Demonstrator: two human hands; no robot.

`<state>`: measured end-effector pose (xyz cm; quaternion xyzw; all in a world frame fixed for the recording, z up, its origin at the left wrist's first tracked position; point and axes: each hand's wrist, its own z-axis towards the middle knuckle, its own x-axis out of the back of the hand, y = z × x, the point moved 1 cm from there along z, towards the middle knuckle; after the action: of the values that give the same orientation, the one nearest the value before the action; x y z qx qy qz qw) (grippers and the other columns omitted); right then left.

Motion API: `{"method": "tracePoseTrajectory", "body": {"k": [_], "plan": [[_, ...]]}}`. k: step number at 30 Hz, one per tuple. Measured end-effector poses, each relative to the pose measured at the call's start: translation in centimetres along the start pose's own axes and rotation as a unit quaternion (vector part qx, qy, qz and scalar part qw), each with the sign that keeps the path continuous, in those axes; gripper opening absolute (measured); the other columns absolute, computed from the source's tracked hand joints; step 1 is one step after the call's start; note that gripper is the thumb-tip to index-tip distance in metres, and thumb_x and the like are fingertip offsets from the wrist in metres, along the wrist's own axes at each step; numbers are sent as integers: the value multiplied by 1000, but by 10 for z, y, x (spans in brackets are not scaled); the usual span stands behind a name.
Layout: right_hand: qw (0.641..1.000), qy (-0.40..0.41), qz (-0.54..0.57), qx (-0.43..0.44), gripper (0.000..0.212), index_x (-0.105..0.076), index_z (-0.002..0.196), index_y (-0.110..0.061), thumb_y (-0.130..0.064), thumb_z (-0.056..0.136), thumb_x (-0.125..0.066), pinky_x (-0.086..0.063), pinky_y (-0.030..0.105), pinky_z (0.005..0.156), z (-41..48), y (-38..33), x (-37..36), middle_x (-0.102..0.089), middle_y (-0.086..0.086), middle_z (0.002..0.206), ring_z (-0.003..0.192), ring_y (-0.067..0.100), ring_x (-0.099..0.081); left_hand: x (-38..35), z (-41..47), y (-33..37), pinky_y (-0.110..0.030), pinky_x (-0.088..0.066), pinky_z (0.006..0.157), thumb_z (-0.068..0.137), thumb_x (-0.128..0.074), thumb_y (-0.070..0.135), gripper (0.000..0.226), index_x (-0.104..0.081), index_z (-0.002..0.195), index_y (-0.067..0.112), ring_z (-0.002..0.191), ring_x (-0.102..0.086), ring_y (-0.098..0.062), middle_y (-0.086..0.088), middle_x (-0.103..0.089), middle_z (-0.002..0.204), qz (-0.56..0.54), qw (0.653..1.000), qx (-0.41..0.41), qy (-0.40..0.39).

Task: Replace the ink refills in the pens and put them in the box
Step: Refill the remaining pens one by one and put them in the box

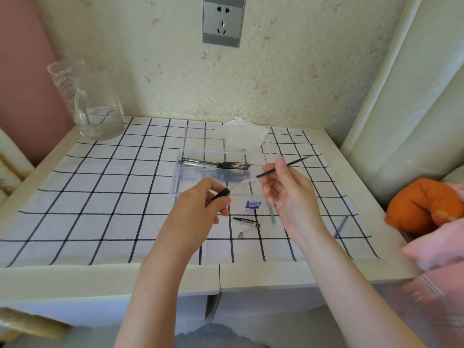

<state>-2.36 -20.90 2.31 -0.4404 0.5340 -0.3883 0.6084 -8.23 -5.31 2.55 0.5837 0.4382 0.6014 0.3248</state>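
My right hand [283,189] pinches a thin black ink refill [296,162] that slants up to the right, above the table. My left hand [200,204] grips a short black pen tip section [222,192]. A clear plastic box [190,172] stands just beyond both hands, with several black pens [216,164] lying inside. On the checked cloth between my hands lie a pen barrel with a black cap [247,221], a small blue piece [253,204], a greenish refill [272,216] and a small dark part [240,234].
A glass pitcher [88,101] stands at the back left corner. A crumpled white tissue [241,133] lies behind the box. An orange soft object [424,204] and pink fabric [437,247] sit at the right edge. Another grey refill [341,226] lies near them.
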Motion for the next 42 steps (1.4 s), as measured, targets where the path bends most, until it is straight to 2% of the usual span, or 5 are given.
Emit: {"method": "tracePoseTrajectory", "body": {"k": [12,17,30,38,42], "plan": [[998,-30,-47,-21,30,-65,84,-6,-24,98,-47,-35,18,44,1,3,-6,-61,4,66,52,12,-47,-1,0,0,-13,-38,54,92,-54,23,3,-57,94,24,57,-53,-2,7,-65,73,9,1000,-7,-1],[998,-12,-54,7,31,-66,80,-8,-24,98,-47,-34,17,44,3,-3,-6,-57,4,65,52,13,-42,-1,1,0,-2,-36,47,92,-54,24,3,-57,91,25,50,-51,6,7,-66,71,-13,1000,-17,-2],[999,-26,-31,-9,29,-65,81,-6,-22,98,-47,-35,18,44,3,1,-5,-59,4,65,51,11,-46,0,0,-1,-2,-37,48,92,-55,23,3,-57,92,25,50,-52,5,7,-66,71,-13,1000,-22,0],[950,-176,-251,-51,40,-67,86,0,-38,92,-55,-30,21,48,-3,1,-16,-56,4,64,49,10,-40,-4,0,2,-4,-36,46,94,-50,25,4,-54,92,24,51,-51,5,7,-65,72,-22,999,-33,-3],[928,-211,-304,-43,20,-71,98,-24,-34,92,-55,-30,17,45,-9,-3,-14,-55,0,60,46,6,-40,-3,0,4,-4,-38,48,95,-47,24,6,-50,91,23,50,-50,4,6,-64,69,-48,998,-38,-2]]}}
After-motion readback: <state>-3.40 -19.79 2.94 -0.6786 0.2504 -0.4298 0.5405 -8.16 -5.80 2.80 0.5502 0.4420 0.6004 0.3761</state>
